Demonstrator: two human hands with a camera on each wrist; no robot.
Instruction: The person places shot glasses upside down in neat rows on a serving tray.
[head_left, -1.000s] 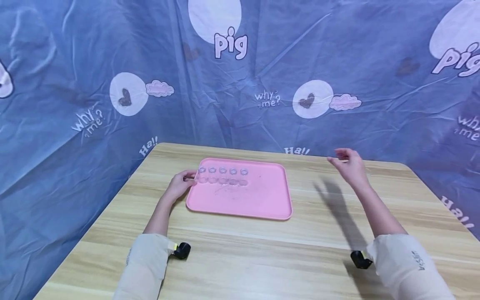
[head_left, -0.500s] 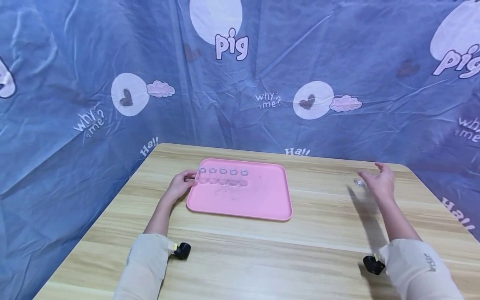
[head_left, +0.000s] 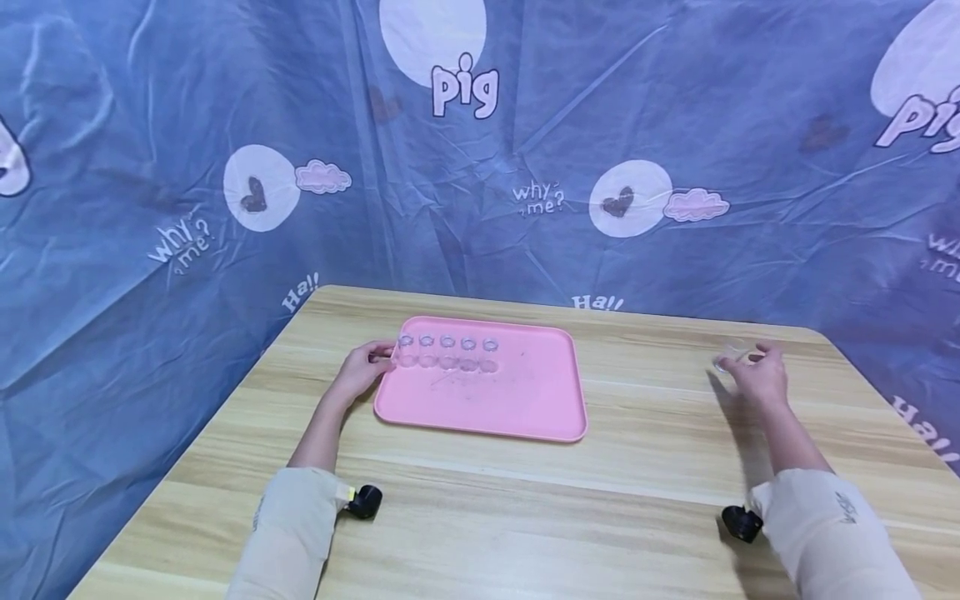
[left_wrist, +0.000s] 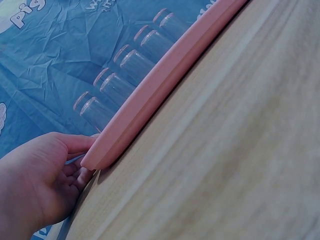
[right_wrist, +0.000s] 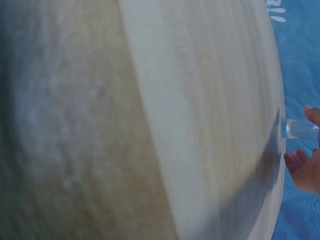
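Observation:
The left hand [head_left: 360,372] holds the left edge of a pink tray [head_left: 528,396]. In the left wrist view its thumb lies on the tray's rim [left_wrist: 132,122], with the other fingers curled below. Several clear cups [head_left: 447,343] stand in a row along the tray's back left part; the left wrist view shows these cups [left_wrist: 136,65] above the rim. At the table's back right, the right hand [head_left: 761,383] grips a single clear cup [head_left: 737,345]. The right wrist view shows that cup [right_wrist: 298,129] upright between thumb and fingers, part of the hand cut off by the frame.
The wooden table [head_left: 525,517] bears the tray left of its middle. A blue printed cloth [head_left: 487,225] hangs behind its back edge and along the left side. Small black wrist cameras [head_left: 365,502] sit by both pale sleeves.
My right hand has moved right across the table to the single cup, and its fingers have closed round it. The left hand stays on the tray's edge.

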